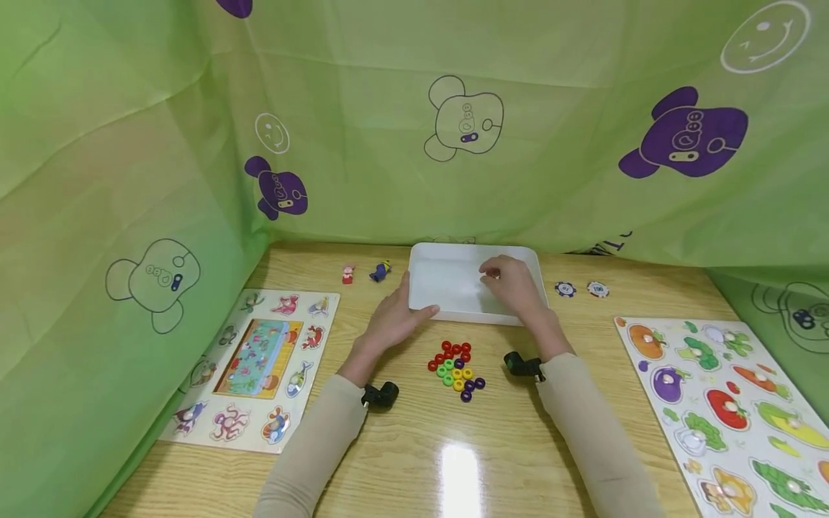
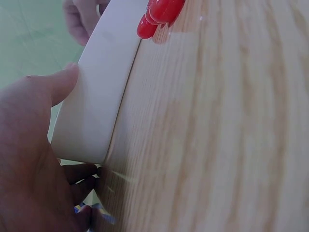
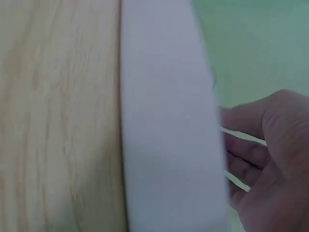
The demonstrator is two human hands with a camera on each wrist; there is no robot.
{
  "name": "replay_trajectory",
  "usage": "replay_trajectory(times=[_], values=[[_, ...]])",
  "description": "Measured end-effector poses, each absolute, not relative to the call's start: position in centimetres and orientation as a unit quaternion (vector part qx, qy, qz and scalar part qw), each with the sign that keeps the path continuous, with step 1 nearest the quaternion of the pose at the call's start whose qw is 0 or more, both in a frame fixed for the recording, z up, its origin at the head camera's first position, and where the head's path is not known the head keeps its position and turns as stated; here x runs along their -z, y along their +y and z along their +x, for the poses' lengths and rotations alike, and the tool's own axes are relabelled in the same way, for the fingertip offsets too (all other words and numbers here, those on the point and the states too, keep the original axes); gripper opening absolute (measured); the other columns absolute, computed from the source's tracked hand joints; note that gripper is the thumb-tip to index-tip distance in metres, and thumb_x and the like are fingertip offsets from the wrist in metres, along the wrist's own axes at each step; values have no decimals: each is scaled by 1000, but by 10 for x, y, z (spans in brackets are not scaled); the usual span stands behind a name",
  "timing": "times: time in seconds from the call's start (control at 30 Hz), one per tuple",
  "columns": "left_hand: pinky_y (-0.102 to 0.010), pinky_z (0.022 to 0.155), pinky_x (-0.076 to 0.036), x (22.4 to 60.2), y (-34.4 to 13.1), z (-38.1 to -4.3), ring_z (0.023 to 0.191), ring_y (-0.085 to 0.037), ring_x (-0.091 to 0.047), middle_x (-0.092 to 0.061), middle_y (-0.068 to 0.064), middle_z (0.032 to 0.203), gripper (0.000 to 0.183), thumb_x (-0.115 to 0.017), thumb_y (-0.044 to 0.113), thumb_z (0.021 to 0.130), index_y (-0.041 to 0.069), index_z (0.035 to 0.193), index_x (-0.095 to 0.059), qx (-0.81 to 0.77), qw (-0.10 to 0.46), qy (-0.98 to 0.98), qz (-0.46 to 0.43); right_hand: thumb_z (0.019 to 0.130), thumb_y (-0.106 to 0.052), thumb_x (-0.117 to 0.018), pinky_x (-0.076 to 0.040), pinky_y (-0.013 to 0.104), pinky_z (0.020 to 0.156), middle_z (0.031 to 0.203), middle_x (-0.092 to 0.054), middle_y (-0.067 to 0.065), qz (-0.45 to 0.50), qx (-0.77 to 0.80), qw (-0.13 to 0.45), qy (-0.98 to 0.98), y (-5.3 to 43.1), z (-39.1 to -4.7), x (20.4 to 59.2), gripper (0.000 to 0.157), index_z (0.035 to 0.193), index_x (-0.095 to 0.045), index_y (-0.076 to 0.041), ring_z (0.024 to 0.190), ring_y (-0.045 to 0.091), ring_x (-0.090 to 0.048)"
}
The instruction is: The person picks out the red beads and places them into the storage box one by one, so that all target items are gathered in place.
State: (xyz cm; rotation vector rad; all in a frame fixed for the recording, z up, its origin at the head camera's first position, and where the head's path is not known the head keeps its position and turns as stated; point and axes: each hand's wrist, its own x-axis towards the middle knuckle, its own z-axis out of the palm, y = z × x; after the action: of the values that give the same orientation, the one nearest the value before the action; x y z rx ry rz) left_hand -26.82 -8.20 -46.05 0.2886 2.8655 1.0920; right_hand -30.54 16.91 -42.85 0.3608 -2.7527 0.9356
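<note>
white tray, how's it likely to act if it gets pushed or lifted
The white tray is probably stiff, since its walls look straight where the left hand holds a corner. It looks likelier to slide than tip, being wide, low and flat on the shiny table. Its thin rim suggests it may be light for its size.

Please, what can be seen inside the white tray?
In the white tray, bare floor shows beside the right hand. A reddish spot at this hand is too small to identify; whatever lies under the hand is covered.
</note>
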Motion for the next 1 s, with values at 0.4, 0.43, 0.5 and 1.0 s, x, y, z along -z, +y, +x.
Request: replay_trajectory(times=[0.4, 0.43, 0.5, 1.0], values=[[-52, 106, -35, 458, -84, -268, 135, -32, -37, -28, -9, 153, 102, -50, 70, 78, 26, 149, 9, -362, 27, 926, 100, 86, -13, -64, -49, 38, 78, 94, -68, 3, 213, -298, 54, -929, 148, -255, 403, 16, 99, -70, -8, 89, 19, -60], [-52, 106, -35, 459, -84, -268, 134, -32, -37, -28, -9, 153, 102, -51, 70, 78, 26, 149, 9, -364, 27, 926, 101, 85, -13, -65, -50, 37, 78, 93, -68, 2, 221, -289, 53, -930, 147, -252, 403, 15, 98, -70, -8, 88, 18, -60], [-52, 106, -35, 459, -84, -268, 135, -31, -37, -28, -8, 153, 102, -51, 70, 78, 26, 149, 9, -366, 26, 925, 101, 85, -12, -65, -51, 35, 76, 92, -68, 3, 233, -278, 45, -931, 146, -244, 406, 15, 98, -71, -9, 85, 16, -60], [-50, 109, -31, 459, -83, -267, 137, -31, -33, -24, -7, 154, 103, -50, 71, 78, 26, 148, 10, -362, 33, 927, 98, 78, -3, -68, -51, 24, 76, 90, -65, -4, 335, -201, -16, -920, 149, -206, 430, 22, 97, -73, -15, 83, 6, -59]])
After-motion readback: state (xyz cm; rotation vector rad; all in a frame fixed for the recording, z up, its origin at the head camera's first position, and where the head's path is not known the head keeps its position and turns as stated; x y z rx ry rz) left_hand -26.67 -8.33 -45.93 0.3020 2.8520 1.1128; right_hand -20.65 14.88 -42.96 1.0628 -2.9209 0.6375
